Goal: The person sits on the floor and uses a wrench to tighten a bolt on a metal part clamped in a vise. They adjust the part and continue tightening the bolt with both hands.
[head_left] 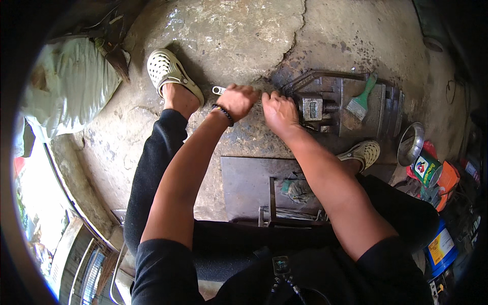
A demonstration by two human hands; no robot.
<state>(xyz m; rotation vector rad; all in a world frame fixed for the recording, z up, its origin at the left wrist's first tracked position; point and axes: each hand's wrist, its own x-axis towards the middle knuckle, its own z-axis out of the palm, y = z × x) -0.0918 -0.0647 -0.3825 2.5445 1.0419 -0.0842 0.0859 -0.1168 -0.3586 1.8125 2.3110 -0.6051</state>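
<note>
My left hand [238,101] is closed around a silvery wrench [223,90], whose ring end sticks out to the left of the fist. Just to the right, my right hand [281,113] is closed with its knuckles up, beside the left end of a heavy metal vise [331,96] on the floor. Whatever the right fingers grip is hidden under them. A paintbrush [364,97] with a green handle and pale bristles lies across the top of the vise.
A metal plate [244,175] with a crumpled rag [297,190] lies before me. At right stand a metal bowl [410,144], a green can [427,170] and a blue container [441,249]. A white sack [76,84] and a brush [114,58] are at the far left.
</note>
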